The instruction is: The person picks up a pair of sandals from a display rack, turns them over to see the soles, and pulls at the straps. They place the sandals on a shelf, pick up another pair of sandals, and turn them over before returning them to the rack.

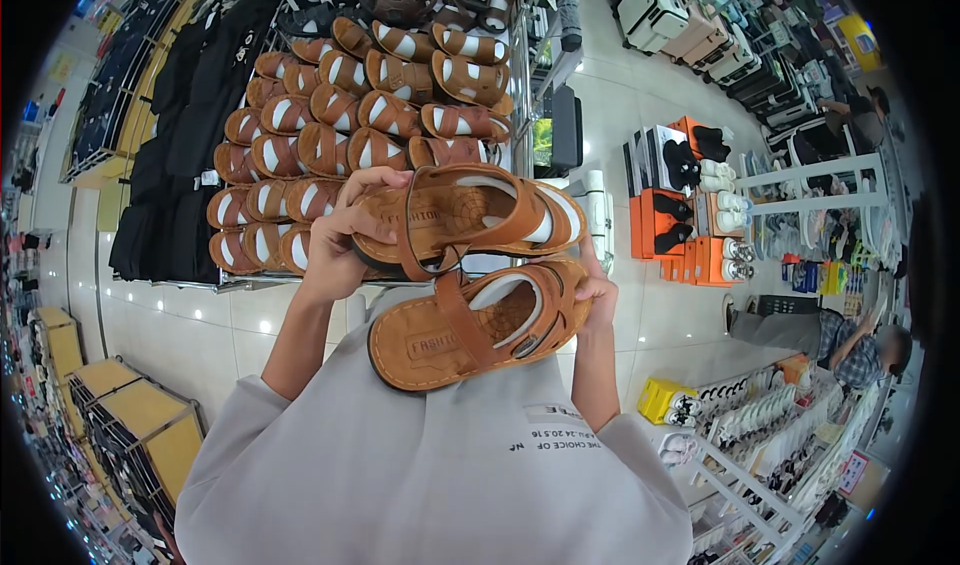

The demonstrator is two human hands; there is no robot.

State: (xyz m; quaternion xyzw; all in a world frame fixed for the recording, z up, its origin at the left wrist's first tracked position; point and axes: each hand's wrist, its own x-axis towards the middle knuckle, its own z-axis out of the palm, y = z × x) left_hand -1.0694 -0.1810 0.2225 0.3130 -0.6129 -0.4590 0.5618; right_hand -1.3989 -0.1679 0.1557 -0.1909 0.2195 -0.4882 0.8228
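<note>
Dark garments (190, 135) hang at the far left over a pale tiled floor (170, 315). Next to them stands a display rack (370, 115) filled with rows of brown sandals with white lining.

In front of the rack, the left hand (338, 237) is closed on one end of the upper sandal (470, 215), with its fingers curled over the edge and the thumb underneath. This sandal is tan leather with visible stitching, a broad strap across the foot and a white inner lining. A word is stamped on the insole, but the hand covers part of it.

Just below, touching or nearly touching it, the lower sandal (475, 325) is its match. It has the same tan colour, a stitched rim, a stamped insole and a strap with a small metal fitting. Both are held up in the air at chest height, above the person's pale grey shirt.

The right hand (598, 290) grips the far end of the lower sandal. Only its knuckles and part of the fingers show behind the sole, so the exact hold is hard to make out.

Further right, orange boxes (655, 225) carrying black and white shoes sit on the floor. Beyond them another person (850, 340) in a checked shirt bends low, partly cut off by the dark edge of the picture.
</note>
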